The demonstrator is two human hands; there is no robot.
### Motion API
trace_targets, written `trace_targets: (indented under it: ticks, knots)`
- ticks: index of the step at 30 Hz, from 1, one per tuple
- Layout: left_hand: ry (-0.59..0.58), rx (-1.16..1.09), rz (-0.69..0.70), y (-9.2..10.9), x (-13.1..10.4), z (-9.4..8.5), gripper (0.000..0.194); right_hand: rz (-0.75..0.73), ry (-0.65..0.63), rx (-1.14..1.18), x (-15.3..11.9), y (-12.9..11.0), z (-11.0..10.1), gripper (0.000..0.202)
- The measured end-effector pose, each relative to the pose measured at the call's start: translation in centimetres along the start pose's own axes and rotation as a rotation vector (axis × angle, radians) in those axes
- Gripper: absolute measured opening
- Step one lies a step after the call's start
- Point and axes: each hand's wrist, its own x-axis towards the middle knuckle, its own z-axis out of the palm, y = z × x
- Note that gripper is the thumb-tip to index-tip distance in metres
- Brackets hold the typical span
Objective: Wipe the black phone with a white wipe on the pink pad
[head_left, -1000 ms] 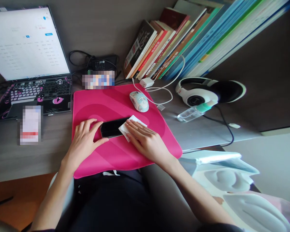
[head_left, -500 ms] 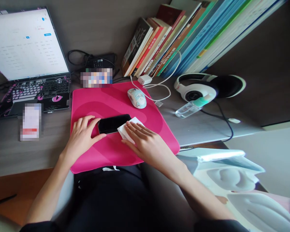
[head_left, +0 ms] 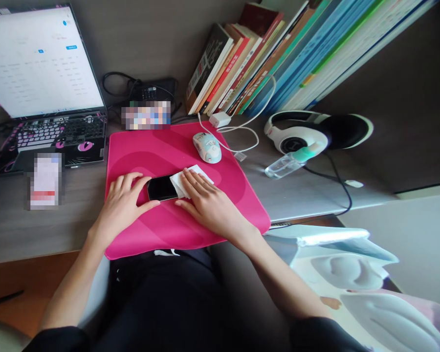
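A black smartphone (head_left: 162, 187) lies screen up on the pink desk mat (head_left: 146, 230). My left hand (head_left: 121, 205) grips its left end, with the thumb at the near corner and the fingers at the far corner. Under the straight, close-set fingers of my right hand (head_left: 209, 203) is a folded white tissue (head_left: 179, 184), pressed onto the phone's right part. Tissue and fingers hide that end of the screen. The right thumb points left along the phone's near edge.
A patterned mouse (head_left: 207, 147) sits on the mat behind my right hand. To the right are a white charger (head_left: 220, 119) with its cable, a clear spray bottle (head_left: 281, 165) and headphones (head_left: 297, 132). An opened laptop (head_left: 44, 68) stands left; books (head_left: 227, 68) lean at the back.
My right hand and the tissue have slid left and slightly away from me over the phone, covering more of its screen. My left hand keeps its place at the phone's left end.
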Motion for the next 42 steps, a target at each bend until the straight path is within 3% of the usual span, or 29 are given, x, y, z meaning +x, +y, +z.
trace_targets:
  ticks: [7,17,27,35,42]
  knots:
    - [-0.008,-0.043,-0.001,-0.2,0.0,0.0,0.062,-0.038,-0.051,-0.078,-2.3,-1.7,-2.2,0.058]
    - [-0.017,-0.054,0.001,-0.3,-0.1,-0.1,0.063,-0.003,-0.009,0.012,1.0,0.1,0.7,0.071]
    - [-0.029,-0.068,-0.02,0.1,0.0,-0.2,0.063,-0.048,-0.07,-0.056,-1.5,-3.5,-1.2,0.074]
    - [-0.016,-0.062,0.0,0.1,-0.1,0.0,0.063,-0.007,-0.046,0.02,1.8,-1.3,1.2,0.071]
    - [-0.011,-0.017,0.0,0.4,-0.1,0.0,0.063,-0.054,-0.051,-0.05,-0.8,-3.7,-0.7,0.068]
